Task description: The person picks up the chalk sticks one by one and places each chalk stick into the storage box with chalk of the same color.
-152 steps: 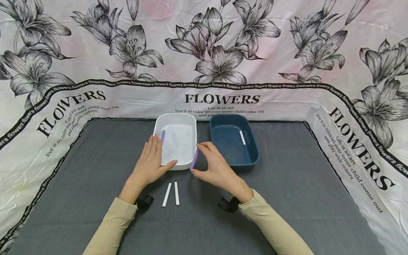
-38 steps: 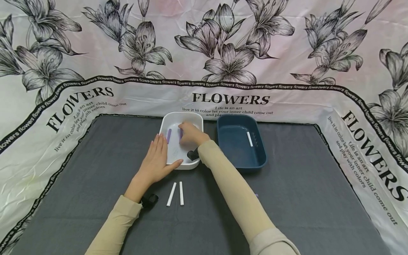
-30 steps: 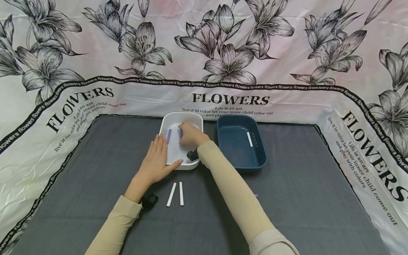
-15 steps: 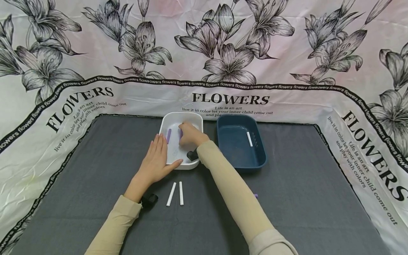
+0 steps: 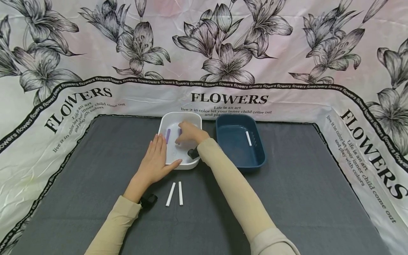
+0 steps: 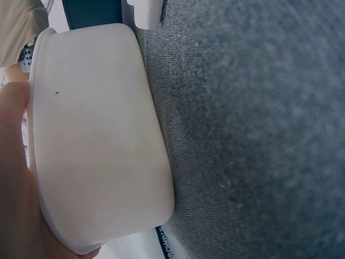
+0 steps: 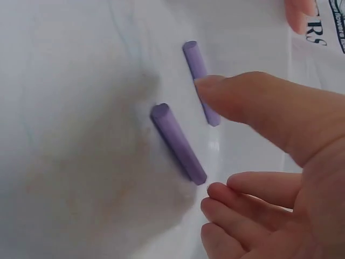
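My left hand [image 5: 153, 159] lies with straight fingers along the left side of the white tray [image 5: 180, 163], its thumb at the front rim. The tray's outer wall [image 6: 97, 129] fills much of the left wrist view. Inside the tray is my right hand [image 5: 190, 134], thumb and fingers spread apart with nothing between them. Two purple chalk sticks lie on the tray floor: one [image 5: 168, 136] at the left, another [image 5: 180, 132] by the right fingertips. In the right wrist view the nearer chalk [image 7: 179, 143] is free of the hand, while the thumb overlaps the farther chalk [image 7: 193, 56].
To the right stands a dark blue tray [image 5: 236, 164] holding one white chalk stick [image 5: 248, 138]. Two white chalks, a left one [image 5: 170, 194] and a right one [image 5: 180, 193], lie on the grey cloth before the white tray. A flowered cloth [image 5: 229, 63] hangs behind.
About five seconds ago my right hand held a purple chalk at the white tray's front right corner. It then reached inside, and now its thumb has parted from the chalk, which lies released.
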Motion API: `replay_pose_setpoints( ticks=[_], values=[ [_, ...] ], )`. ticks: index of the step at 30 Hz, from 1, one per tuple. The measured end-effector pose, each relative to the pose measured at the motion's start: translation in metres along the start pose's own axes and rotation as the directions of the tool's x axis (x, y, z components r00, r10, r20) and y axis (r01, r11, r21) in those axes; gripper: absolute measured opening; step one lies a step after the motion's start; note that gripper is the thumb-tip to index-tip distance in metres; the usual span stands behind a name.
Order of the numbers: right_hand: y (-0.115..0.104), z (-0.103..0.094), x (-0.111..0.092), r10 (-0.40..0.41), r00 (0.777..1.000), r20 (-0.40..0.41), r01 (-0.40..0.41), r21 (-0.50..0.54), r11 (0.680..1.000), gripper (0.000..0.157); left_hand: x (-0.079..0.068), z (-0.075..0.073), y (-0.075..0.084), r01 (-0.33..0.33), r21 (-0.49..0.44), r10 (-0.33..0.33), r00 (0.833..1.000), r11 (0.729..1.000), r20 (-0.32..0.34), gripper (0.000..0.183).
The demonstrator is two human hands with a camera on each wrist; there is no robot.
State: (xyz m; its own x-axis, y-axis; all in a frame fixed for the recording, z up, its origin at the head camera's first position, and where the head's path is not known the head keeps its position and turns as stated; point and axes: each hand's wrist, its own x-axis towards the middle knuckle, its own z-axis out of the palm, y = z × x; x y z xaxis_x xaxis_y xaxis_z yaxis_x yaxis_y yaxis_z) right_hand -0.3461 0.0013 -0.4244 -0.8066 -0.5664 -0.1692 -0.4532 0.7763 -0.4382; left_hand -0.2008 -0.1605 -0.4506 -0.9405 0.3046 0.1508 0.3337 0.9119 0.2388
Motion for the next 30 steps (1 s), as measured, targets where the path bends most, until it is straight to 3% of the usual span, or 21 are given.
replay_pose_setpoints(
  ticks=[7,16,30],
  values=[
    [-0.003,-0.012,-0.003,0.001,1.0,-0.003,-0.001,0.081,0.997,0.064,0.0,0.001,-0.002,-0.004,0.005,0.004,1.0,1.0,-0.002,0.105],
    [-0.012,-0.031,-0.017,-0.003,0.994,-0.108,0.016,0.125,0.992,0.058,-0.001,0.0,-0.003,0.006,-0.004,-0.006,1.0,1.0,0.018,0.105],
    [-0.038,-0.055,-0.065,0.075,0.949,-0.305,-0.004,0.224,0.974,0.055,0.0,0.001,-0.001,0.014,-0.009,-0.013,1.0,1.0,0.026,0.106]
  ],
)
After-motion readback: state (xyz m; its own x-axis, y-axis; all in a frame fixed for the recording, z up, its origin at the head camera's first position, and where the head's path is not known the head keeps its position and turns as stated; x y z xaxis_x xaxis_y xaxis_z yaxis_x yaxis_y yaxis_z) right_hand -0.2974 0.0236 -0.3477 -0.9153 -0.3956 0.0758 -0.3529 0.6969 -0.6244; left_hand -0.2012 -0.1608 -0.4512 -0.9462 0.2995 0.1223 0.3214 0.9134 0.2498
